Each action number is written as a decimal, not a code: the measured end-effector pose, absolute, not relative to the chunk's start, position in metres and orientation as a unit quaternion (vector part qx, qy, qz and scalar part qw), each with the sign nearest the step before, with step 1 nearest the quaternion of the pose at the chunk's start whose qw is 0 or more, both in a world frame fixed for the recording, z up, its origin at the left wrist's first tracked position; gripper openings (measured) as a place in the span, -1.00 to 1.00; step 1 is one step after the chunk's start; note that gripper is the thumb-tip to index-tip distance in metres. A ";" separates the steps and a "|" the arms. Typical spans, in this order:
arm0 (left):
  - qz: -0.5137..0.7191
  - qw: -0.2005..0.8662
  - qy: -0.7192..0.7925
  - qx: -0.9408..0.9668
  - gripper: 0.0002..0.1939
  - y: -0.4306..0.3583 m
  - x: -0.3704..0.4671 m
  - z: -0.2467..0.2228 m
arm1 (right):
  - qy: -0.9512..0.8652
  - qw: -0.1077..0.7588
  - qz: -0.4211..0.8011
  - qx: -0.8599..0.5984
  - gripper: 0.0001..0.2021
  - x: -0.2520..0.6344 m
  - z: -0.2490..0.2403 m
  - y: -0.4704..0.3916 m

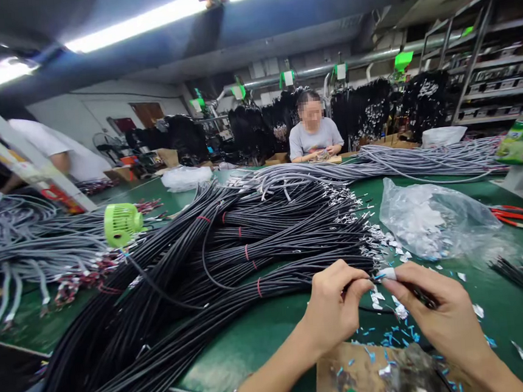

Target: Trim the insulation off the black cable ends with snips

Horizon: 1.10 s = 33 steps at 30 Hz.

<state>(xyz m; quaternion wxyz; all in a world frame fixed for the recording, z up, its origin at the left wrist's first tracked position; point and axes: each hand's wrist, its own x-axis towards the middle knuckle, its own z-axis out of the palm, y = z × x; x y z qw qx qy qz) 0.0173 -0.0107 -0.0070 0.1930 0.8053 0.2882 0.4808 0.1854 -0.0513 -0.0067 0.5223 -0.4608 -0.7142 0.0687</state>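
Note:
My left hand is closed in a pinch near the stripped end of a black cable, where a short bit of blue wire shows between the hands. Facing it, my right hand pinches a small white wrap at that wire end. Something dark lies in the right palm, mostly hidden by the fingers. Just behind the hands, a big bundle of black cables, tied with red bands, ends in white tips. White scraps and blue bits lie scattered beneath the hands.
A clear plastic bag of white pieces sits right of the bundle, near red-handled scissors. Grey cables cross the back of the green table. A green fan stands left. One person sits opposite.

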 end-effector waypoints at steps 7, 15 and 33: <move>0.433 0.257 0.292 0.813 -0.71 -0.012 0.018 -0.004 | -0.744 0.510 0.033 -0.431 -0.88 0.186 -0.014 -0.050; 0.416 0.324 0.292 0.798 -0.66 -0.010 0.017 -0.002 | -0.754 0.517 0.013 -0.404 -0.78 0.188 -0.019 -0.048; 0.443 0.320 0.193 0.815 -0.71 -0.014 0.017 -0.003 | -0.549 0.520 0.486 -0.438 -0.69 0.178 -0.018 -0.051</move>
